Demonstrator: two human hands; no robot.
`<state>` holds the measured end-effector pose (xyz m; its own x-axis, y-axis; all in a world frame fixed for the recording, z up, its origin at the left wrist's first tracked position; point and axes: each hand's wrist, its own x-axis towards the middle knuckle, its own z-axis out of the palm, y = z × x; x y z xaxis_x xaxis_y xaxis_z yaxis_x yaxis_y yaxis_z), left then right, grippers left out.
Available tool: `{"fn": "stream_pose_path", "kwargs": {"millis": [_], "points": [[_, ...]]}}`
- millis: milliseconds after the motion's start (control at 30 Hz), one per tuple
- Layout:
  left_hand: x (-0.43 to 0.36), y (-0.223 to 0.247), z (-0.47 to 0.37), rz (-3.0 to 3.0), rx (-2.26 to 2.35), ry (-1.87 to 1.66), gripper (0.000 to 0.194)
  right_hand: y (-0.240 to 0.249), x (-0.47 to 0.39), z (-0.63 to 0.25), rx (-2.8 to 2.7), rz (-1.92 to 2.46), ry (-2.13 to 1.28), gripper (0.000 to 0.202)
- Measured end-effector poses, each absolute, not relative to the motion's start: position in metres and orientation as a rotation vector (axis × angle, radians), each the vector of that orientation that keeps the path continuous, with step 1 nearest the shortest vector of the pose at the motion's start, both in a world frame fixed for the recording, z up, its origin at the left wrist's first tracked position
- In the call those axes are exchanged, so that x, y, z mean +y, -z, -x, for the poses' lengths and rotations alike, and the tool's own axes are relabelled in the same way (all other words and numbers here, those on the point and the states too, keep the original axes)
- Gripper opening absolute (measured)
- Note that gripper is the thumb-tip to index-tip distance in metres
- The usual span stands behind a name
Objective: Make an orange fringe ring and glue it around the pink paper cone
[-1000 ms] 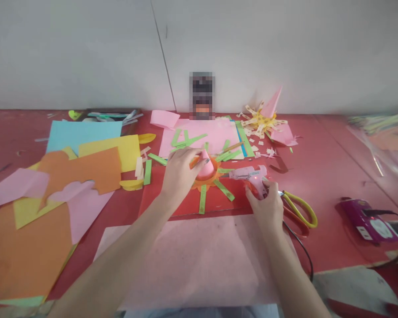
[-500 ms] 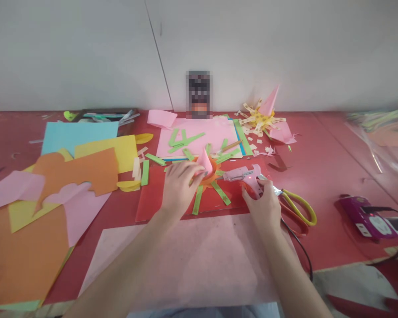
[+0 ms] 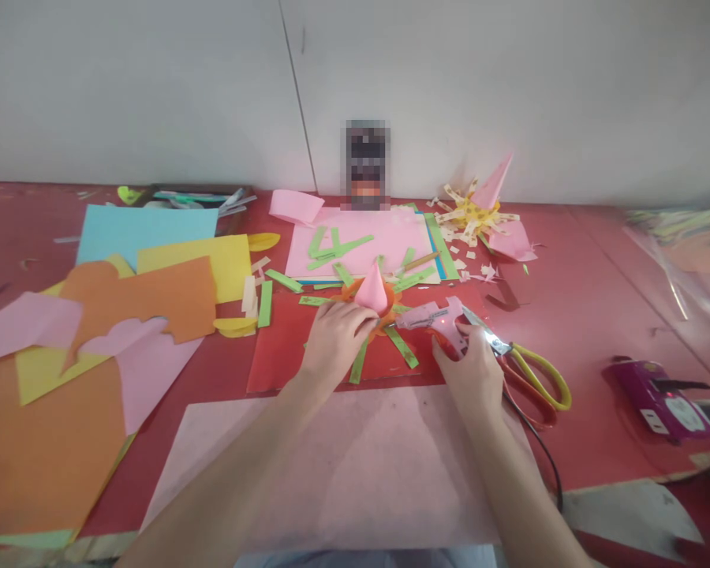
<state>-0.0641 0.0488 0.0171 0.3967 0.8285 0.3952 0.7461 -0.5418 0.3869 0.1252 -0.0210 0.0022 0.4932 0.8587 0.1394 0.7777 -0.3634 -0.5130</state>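
A pink paper cone (image 3: 372,289) stands upright on an orange scalloped paper base (image 3: 399,309), with green patterned strips (image 3: 402,347) spreading out around it. My left hand (image 3: 340,335) is closed at the near left side of this paper craft, its fingertips pinching at the base and hiding part of it. In my right hand (image 3: 472,367) is a pink glue gun (image 3: 431,317); its nozzle points left at the base, near my left fingertips. Under the craft lies a red sheet (image 3: 284,355). Scissors (image 3: 538,375) with yellow and red handles rest just right of my right hand.
Coloured sheets (image 3: 147,300) are heaped at the left. Behind lie a pink sheet stack (image 3: 355,229), a phone-like pixelated object (image 3: 365,166), and another cone craft (image 3: 479,209). A purple power strip (image 3: 656,398) sits at right, and a black cord (image 3: 547,450) runs beside my right forearm.
My left hand has shifted from the cone's side down to the base, leaving more of the cone visible. The glue gun stays close to the base. The whole view has shifted slightly.
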Motion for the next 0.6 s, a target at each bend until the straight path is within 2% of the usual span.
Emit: {"fn": "stream_pose_path", "kwargs": {"millis": [600], "points": [[0.0479,-0.0164,0.0629,-2.458,1.462,-0.889,0.009,0.0017,-0.0224,-0.1233,-1.407,2.151,-0.206,0.035]]}}
